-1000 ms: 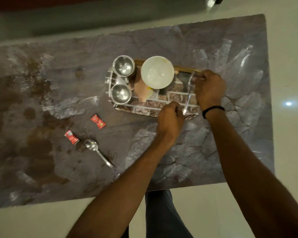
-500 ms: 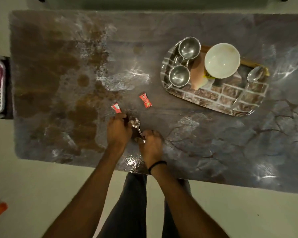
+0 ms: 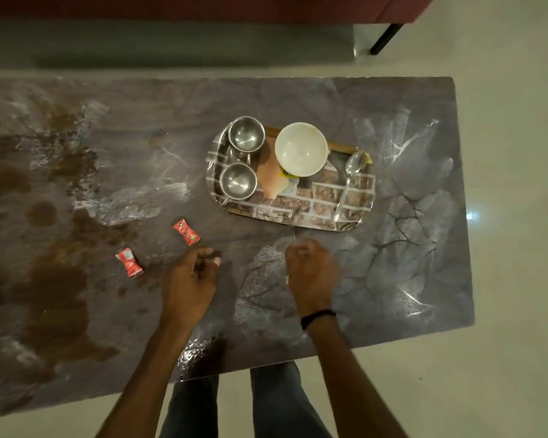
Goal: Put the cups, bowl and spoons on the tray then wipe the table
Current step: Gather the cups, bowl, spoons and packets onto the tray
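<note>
A brick-patterned tray (image 3: 298,213) lies on the marble table (image 3: 408,248). It carries two steel cups (image 3: 246,138) (image 3: 238,181), a white bowl (image 3: 301,149) and one spoon (image 3: 348,181) along its right side. My right hand (image 3: 312,276) hovers just below the tray's near edge. It is closed in a fist around a second spoon (image 3: 293,239), of which only a thin blurred end sticks out. My left hand (image 3: 189,281) hangs over the table to the left, fingers curled against the thumb with nothing visible in them.
Two red sachets (image 3: 186,231) (image 3: 129,262) lie on the table left of my hands. Brown stains (image 3: 60,279) cover the table's left part. A folded paper (image 3: 271,175) sits under the bowl. A sofa edge and its leg (image 3: 385,37) stand beyond the table.
Both hands left the tray and went to the loose spoon near the sachets. My right hand took it and now moves back toward the tray. That spoon no longer lies on the table.
</note>
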